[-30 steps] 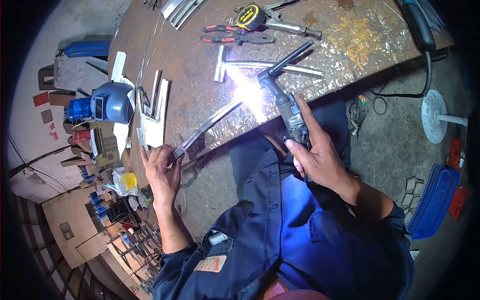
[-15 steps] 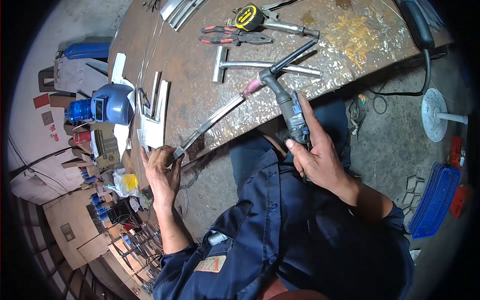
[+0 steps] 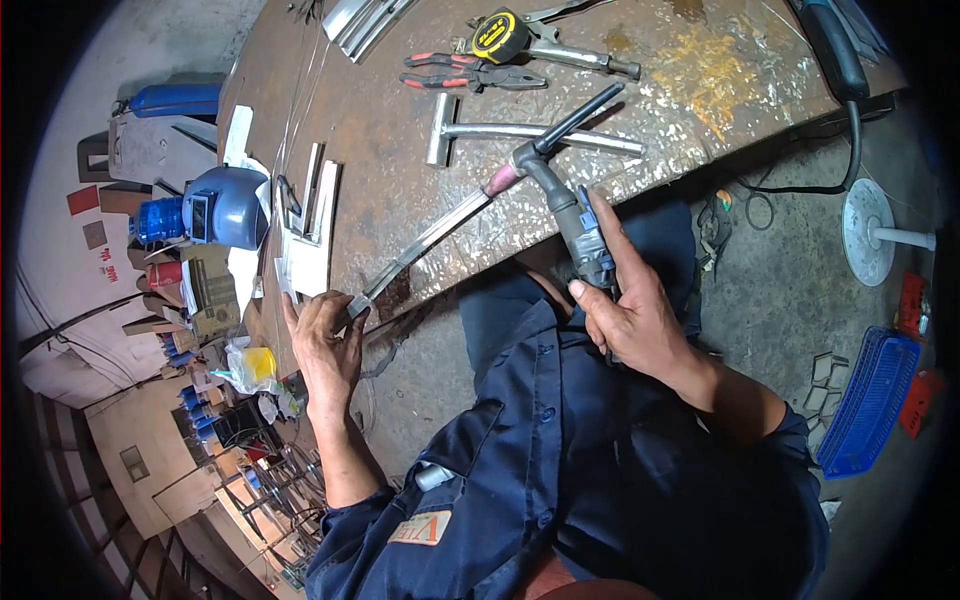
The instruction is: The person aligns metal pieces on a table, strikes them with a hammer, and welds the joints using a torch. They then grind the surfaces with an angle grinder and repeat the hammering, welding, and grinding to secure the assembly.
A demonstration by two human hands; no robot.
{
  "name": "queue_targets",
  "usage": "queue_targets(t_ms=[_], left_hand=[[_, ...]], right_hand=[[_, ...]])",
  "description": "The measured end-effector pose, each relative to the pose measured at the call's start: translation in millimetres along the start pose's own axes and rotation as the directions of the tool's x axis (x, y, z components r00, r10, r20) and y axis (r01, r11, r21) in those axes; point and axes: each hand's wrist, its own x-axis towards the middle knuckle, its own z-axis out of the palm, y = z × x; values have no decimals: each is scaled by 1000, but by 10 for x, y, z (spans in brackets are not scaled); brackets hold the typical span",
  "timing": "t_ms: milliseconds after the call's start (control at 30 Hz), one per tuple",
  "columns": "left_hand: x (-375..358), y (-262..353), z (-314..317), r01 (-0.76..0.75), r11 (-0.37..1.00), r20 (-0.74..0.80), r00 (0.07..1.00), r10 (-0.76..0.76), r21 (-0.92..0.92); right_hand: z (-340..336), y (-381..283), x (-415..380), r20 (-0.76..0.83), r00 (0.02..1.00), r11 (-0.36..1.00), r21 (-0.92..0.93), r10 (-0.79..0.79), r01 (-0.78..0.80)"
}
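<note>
My right hand (image 3: pixel 635 315) is wrapped around the grip of a TIG welding torch (image 3: pixel 560 195), with a finger along its blue switch. The torch's pink nozzle (image 3: pixel 503 179) points down-left, right at the far end of a thin metal bar (image 3: pixel 425 245). My left hand (image 3: pixel 327 330) pinches the near end of this bar between thumb and fingers at the table edge. A hammer (image 3: pixel 530 132) with a metal handle lies just behind the torch, and the torch's black back cap overlaps that handle in this view.
Red-handled pliers (image 3: pixel 475 74) and a yellow-black tape measure (image 3: pixel 499 37) lie farther back on the worn metal table (image 3: pixel 380 120). Metal strips (image 3: pixel 322 205) and a blue welding helmet (image 3: pixel 228 208) are at left. A blue basket (image 3: pixel 872 400) and a round-based stool (image 3: pixel 868 230) stand on the floor at right.
The torch has tilted slightly, its black back cap shifting a little to the left. My left hand and the metal bar stay in place.
</note>
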Motion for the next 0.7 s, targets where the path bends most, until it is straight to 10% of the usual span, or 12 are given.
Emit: queue_targets(t_ms=[533,700], left_hand=[[51,-59,-16,54,997,36,998,-52,-60],[82,-169,29,-11,994,-6,1000,11,-111]], right_hand=[[-312,-433,15,-72,997,999,13,-30,31],[-1124,-947,393,-271,908,848,-510,-319,146]])
